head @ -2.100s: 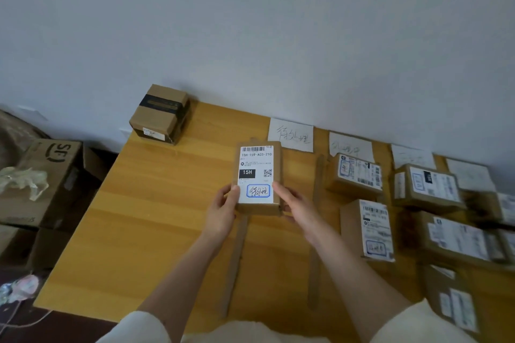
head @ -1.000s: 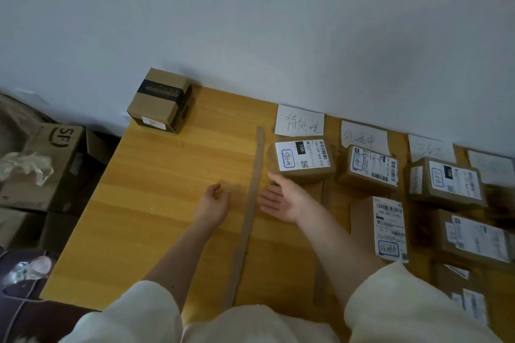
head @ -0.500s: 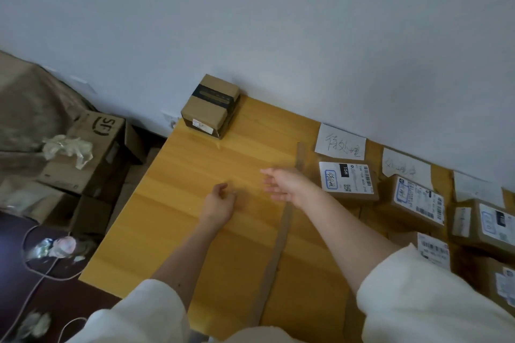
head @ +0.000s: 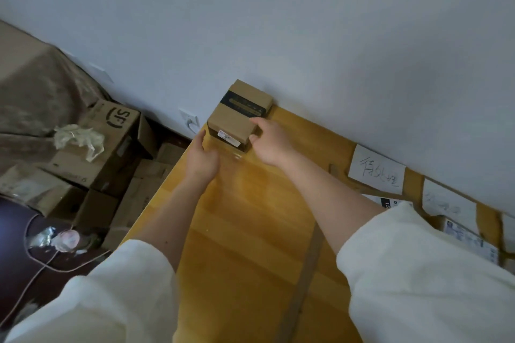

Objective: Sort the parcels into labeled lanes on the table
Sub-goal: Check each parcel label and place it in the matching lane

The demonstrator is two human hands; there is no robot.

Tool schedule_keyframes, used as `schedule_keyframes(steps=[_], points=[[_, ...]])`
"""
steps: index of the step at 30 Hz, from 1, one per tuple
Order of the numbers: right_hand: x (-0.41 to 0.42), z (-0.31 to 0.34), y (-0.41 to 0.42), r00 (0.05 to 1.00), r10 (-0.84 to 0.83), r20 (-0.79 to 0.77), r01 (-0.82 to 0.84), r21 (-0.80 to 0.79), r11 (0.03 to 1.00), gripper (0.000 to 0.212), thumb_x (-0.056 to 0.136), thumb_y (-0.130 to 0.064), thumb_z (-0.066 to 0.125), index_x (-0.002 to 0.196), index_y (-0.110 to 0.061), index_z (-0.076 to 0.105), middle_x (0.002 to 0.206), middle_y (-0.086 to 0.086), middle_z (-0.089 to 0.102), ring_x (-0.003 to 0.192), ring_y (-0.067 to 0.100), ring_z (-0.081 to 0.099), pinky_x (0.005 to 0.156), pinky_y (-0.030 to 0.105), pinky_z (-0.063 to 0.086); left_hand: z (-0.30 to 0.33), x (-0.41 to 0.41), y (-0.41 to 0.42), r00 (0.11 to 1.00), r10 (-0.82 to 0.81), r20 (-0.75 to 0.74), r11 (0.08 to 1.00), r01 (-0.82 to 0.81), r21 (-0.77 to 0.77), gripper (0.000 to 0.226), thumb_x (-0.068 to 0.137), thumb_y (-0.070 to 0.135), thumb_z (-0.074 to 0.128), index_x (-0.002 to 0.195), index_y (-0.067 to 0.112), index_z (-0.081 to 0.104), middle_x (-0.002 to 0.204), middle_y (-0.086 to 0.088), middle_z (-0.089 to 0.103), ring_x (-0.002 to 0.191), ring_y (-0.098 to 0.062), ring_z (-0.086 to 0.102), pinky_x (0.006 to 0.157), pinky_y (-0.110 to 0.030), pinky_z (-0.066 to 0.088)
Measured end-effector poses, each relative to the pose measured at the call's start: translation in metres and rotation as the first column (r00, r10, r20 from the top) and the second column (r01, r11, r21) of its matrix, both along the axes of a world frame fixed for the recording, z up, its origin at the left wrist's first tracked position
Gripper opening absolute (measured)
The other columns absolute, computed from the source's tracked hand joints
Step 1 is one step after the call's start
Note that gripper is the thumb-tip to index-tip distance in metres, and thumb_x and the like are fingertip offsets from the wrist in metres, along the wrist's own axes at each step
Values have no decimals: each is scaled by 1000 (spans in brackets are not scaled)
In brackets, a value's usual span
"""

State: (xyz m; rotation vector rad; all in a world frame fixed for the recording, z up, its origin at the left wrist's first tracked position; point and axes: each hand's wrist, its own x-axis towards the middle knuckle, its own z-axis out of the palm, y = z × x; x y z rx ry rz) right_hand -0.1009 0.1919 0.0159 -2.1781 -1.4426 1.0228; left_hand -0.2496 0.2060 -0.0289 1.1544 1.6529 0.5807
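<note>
A brown cardboard parcel [head: 237, 120] with a black tape band stands at the far left corner of the wooden table [head: 250, 217], against the wall. My right hand [head: 271, 142] grips its near right corner, fingers on top and thumb on the front face. My left hand [head: 202, 160] reaches to the parcel's left side with its fingers straight, at or just short of the box. A handwritten lane label [head: 376, 171] lies by the wall to the right, and a second label [head: 448, 203] lies beyond it. My right sleeve hides most of the sorted parcels [head: 471, 239].
A cardboard divider strip [head: 306, 273] runs along the table toward me. Left of the table, on the floor, stand an SF carton [head: 111, 131] and other boxes with crumpled plastic on top. A wall socket [head: 191, 121] sits beside the table corner.
I let go of the labelled parcel in the first lane. Both hands then moved left and away from me to the taped parcel in the corner, and my view swung left.
</note>
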Motion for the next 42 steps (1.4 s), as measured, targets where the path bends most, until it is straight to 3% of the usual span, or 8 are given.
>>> schedule_keyframes(steps=[4, 6, 12, 18, 22, 30, 37, 42], points=[[-9, -11, 10, 981, 124, 153, -124, -9, 992, 47, 101, -22, 44, 148, -25, 38, 160, 0, 25, 145, 24, 26, 116, 41, 26, -1, 4, 14, 999, -25, 22, 999, 24, 20, 65, 94, -1, 37, 150, 29, 23, 147, 0, 40, 72, 5, 42, 61, -19, 46], [-8, -14, 9, 966, 134, 221, -137, -2, 991, 45, 101, -29, 45, 145, -25, 42, 159, -3, 26, 143, 21, 28, 113, 40, 31, -3, 4, 15, 998, -35, 55, 998, 32, 58, 68, 92, -5, 37, 150, 28, 25, 147, 2, 40, 98, -1, 51, 70, -18, 47], [5, -18, 6, 957, -58, 285, 38, 77, 996, 49, 90, -54, 56, 128, -23, 52, 132, 0, 44, 107, 18, 54, 78, 29, 50, -20, 8, 6, 996, 15, 83, 986, -29, 166, 45, 87, -6, 40, 110, 27, 60, 123, 10, 50, 122, -13, 45, 105, -43, 42], [-3, -30, 11, 934, -145, 326, 150, 11, 989, 99, 61, -78, 66, 136, -22, 35, 135, 4, 39, 118, 23, 47, 94, 38, 47, -31, 12, -9, 982, -64, 177, 997, 55, 56, 39, 85, -9, 37, 92, 18, 64, 114, 0, 63, 115, -17, 51, 89, -26, 39], [-10, -37, 12, 923, -133, 361, 154, -30, 988, 109, 55, -70, 76, 139, -24, 25, 142, 8, 33, 127, 27, 38, 100, 41, 43, -38, 11, -16, 989, -24, 149, 999, 17, 46, 38, 86, -8, 40, 109, 15, 60, 110, 1, 60, 112, -19, 52, 88, -28, 42], [3, -31, -9, 945, -176, 276, 178, 20, 984, 105, 58, -59, 80, 142, -27, 27, 146, 5, 33, 131, 25, 37, 104, 42, 41, -53, 2, -28, 950, -261, -170, 958, 276, 72, 45, 91, 11, 50, 133, 28, 52, 139, 5, 52, 131, -21, 36, 110, -44, 35], [11, -13, -58, 953, -301, 30, 298, 79, 951, 105, 58, -60, 78, 144, -29, 28, 143, -2, 37, 127, 19, 42, 103, 44, 45, -42, -1, -50, 970, -241, -36, 970, 238, -55, 36, 95, 23, 52, 130, 29, 51, 131, 0, 57, 115, -18, 53, 90, -34, 49], [12, 10, -106, 849, -411, -333, 458, 73, 886, 93, 67, -46, 82, 143, -31, 30, 139, -6, 42, 124, 14, 44, 91, 25, 42, -19, 5, -81, 979, -187, 81, 978, 193, -72, 35, 96, 19, 53, 130, 18, 54, 128, -5, 59, 114, -21, 55, 92, -32, 45]])
